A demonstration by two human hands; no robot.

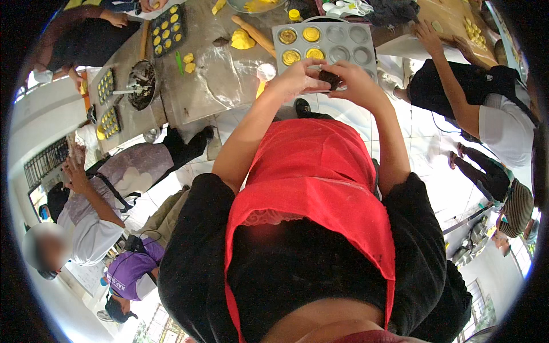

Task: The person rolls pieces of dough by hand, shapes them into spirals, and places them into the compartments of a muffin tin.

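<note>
Both my hands meet over the near edge of a grey metal muffin tin (347, 45). My left hand (300, 77) and my right hand (354, 81) hold a dark brown lump (330, 79) between their fingertips. Several cups of the tin hold yellow dough rounds (311, 34), one with a browner filling (287, 36); the cups on the right hold nothing. Left of the tin, a wooden rolling pin (255, 35) lies beside a lump of yellow dough (242, 39), with a small dark lump (220, 41) near it. The cups under my hands are partly hidden.
At the left are a metal bowl of dark filling (142, 83), filled muffin trays (168, 30) and a green utensil (179, 62). A yellow-capped container (294, 16) and white measuring spoons (347, 8) lie beyond the tin. Co-workers stand on both sides; one's hands (429, 38) work at the right table.
</note>
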